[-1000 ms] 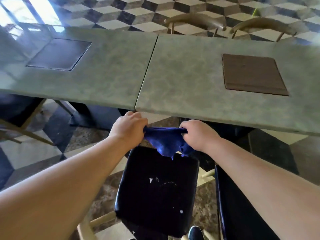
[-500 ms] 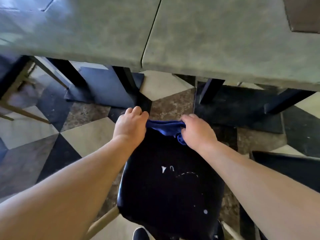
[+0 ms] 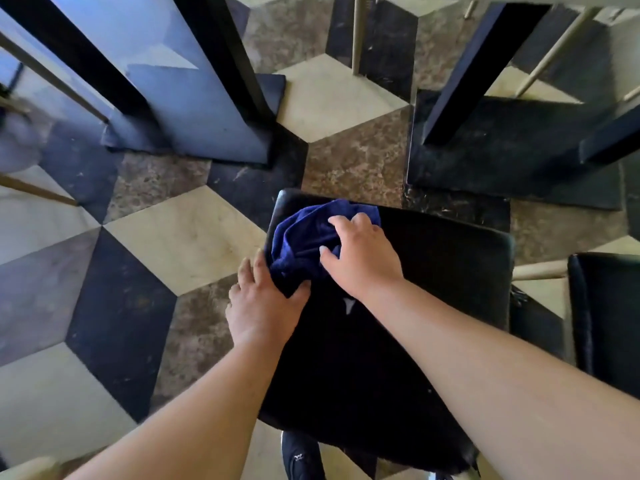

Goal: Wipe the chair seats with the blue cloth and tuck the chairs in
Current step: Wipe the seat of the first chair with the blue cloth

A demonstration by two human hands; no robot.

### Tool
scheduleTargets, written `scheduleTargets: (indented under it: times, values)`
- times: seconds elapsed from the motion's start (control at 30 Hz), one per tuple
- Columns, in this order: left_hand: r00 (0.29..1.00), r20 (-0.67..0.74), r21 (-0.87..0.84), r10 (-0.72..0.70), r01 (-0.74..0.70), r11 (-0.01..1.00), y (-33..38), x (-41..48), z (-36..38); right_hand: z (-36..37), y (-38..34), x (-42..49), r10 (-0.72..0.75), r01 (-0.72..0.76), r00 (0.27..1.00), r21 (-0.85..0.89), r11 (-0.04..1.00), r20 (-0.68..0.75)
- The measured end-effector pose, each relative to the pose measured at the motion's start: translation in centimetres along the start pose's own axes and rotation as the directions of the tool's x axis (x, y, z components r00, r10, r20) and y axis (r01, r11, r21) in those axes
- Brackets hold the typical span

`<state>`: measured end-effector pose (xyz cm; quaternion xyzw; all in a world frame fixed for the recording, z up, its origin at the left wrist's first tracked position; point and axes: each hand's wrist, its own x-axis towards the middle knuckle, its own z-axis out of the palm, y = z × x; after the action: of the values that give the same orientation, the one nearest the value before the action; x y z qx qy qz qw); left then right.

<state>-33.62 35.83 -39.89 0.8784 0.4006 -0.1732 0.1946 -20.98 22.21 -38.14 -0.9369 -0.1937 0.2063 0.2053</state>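
A black padded chair seat fills the lower middle of the head view, with small white marks on it. The blue cloth lies bunched on the seat's far left corner. My right hand presses down on the cloth with fingers spread over it. My left hand rests at the seat's left edge and pinches the cloth's near end between thumb and fingers.
A second black chair seat stands at the right edge. Black table legs and flat bases stand just beyond the seat on a chequered tile floor. Wooden chair legs show at the top, and my dark shoe below.
The view has tilted down from the tabletop to the seat. The cloth, held stretched between both hands above the seat, now lies bunched on the seat's far left corner under my right hand.
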Motion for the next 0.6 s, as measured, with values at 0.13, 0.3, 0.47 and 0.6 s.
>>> scheduleTargets:
  times: [0.13, 0.3, 0.47, 0.6]
  values:
    - [0.999, -0.003, -0.12, -0.054, 0.053, 0.991, -0.8, -1.0, 2.6, 2.5, -3.2, 2.9, -0.019, 0.017, 0.997, -0.025, 1.0, -0.075]
    - [0.994, -0.099, -0.067, -0.052, 0.045, 0.997, -0.8, -0.5, 4.5, 5.3, -5.3, 5.0, -0.067, 0.054, 0.988, -0.101, 0.993, -0.139]
    - [0.987, -0.16, -0.062, -0.025, 0.016, 0.998, -1.0, -0.5, 5.3, 5.3, -3.6, 4.5, -0.117, 0.095, 0.983, -0.15, 0.984, -0.145]
    - [0.985, -0.169, -0.057, -0.02, 0.01, 0.998, -1.0, -0.6, 5.3, 2.7, 1.1, 2.1, 0.024, -0.043, 0.992, -0.153, 0.987, -0.126]
